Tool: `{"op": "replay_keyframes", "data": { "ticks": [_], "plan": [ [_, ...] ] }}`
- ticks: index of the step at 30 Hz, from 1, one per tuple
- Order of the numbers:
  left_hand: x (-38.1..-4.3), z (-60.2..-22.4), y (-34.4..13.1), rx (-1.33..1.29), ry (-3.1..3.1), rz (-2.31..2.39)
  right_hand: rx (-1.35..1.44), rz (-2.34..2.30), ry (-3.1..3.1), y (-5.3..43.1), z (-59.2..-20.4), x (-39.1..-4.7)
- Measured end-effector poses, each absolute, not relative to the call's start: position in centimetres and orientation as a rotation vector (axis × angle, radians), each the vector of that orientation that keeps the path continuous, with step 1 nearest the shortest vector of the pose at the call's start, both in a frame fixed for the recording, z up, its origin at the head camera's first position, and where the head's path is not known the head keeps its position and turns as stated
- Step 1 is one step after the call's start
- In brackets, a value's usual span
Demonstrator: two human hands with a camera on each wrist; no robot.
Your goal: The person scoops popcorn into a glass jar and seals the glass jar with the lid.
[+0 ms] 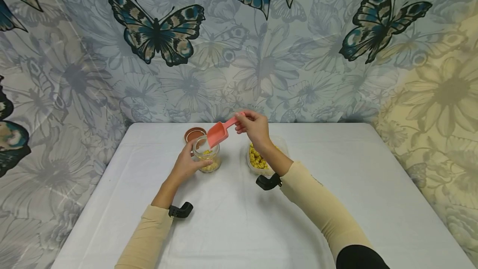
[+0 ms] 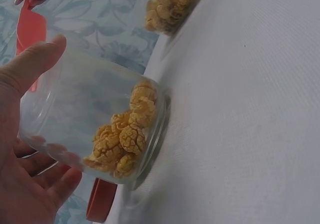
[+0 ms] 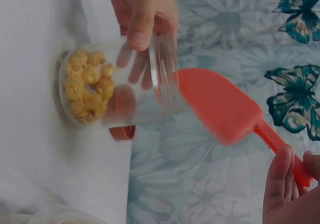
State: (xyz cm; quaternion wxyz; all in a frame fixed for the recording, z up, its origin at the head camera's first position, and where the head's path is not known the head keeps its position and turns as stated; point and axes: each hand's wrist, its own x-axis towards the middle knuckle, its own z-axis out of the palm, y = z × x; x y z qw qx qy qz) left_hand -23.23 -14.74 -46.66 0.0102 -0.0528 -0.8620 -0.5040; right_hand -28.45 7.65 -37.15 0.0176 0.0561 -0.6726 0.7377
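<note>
A clear jar point(image 1: 210, 162) stands on the table with a layer of yellow popcorn point(image 2: 120, 141) at its bottom. My left hand point(image 1: 185, 164) grips the jar from its left side, thumb across the front and fingers behind. My right hand point(image 1: 255, 127) pinches the handle of a coral-pink scoop point(image 3: 220, 106). The scoop tilts down, its front edge at the jar's mouth, and no popcorn shows in it in the head view. Below the right wrist sits a clear plastic container point(image 1: 249, 165) of popcorn, partly hidden by the arm.
A reddish-brown lid point(image 1: 195, 132) lies behind the jar, at the back of the white-covered table point(image 1: 231, 227). A patterned cloth with butterflies point(image 1: 261, 69) hangs directly behind the table's far edge. Each wrist wears a black camera band point(image 1: 181, 210).
</note>
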Motion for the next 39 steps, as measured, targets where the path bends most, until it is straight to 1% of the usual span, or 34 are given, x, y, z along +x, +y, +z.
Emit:
{"op": "replay_keyframes", "data": {
  "ticks": [6,14,25,30,39],
  "plan": [
    [-23.2,-46.4,-14.9,-0.18,-2.702,-1.57,0.152,2.337,-2.06,8.3,-37.0,-28.3],
    [-23.2,-45.7,-14.9,-0.11,-2.751,-1.522,0.138,2.365,-1.998,9.2,-36.6,-28.1],
    [-23.2,-44.6,-14.8,-0.127,-2.713,-1.46,0.133,2.403,-1.9,10.4,-36.2,-27.6],
    [-23.2,-44.1,-14.6,-0.153,-2.688,-1.418,0.085,2.417,-1.868,10.9,-36.0,-27.5],
    [-23.2,-43.1,-13.7,-0.309,-2.558,-1.38,0.057,2.425,-1.751,12.3,-35.9,-27.2]
  ]
}}
